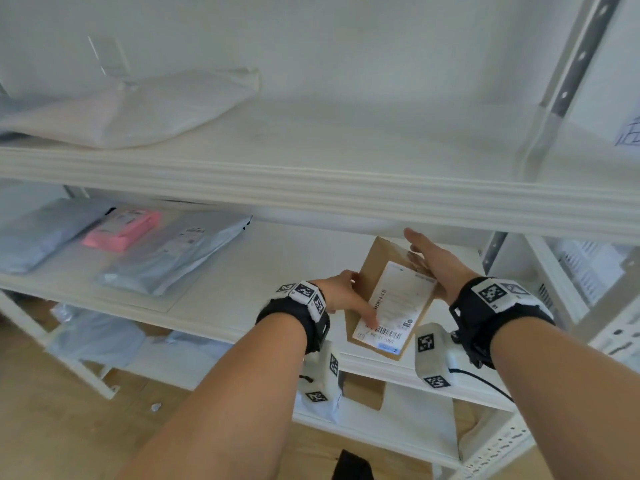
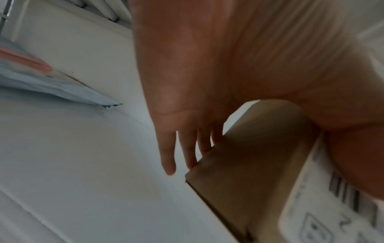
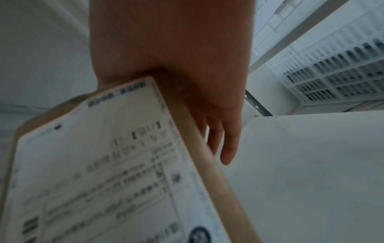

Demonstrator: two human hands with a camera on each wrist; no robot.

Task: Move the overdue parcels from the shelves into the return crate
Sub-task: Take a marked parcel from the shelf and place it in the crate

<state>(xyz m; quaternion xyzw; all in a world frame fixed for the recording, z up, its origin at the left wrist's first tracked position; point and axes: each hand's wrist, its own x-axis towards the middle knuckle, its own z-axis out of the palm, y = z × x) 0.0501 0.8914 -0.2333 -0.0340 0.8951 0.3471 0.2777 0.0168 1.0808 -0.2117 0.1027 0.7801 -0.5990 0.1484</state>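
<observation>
From the head camera I see the whole white shelving unit [image 1: 311, 174]: a white padded mailer [image 1: 131, 109] on the upper board, grey poly bags [image 1: 173, 251] and a pink parcel [image 1: 121, 228] at the left of the middle board, more bags below, wood floor underneath. My wrist cameras add what it hides. The left wrist view shows my left hand [image 2: 187, 82] with fingers [image 2: 168, 157] straight down the far side of the brown cardboard parcel [image 2: 245, 172], thumb lying on its printed label [image 2: 324, 213]. The right wrist view shows a white slatted crate [image 3: 336, 74] beyond the shelf post, and my right hand [image 3: 172, 57] with fingers reaching behind the parcel's right edge. The parcel [image 1: 391, 299] sits tilted, label up, over the middle board's front edge, clasped between both hands
</observation>
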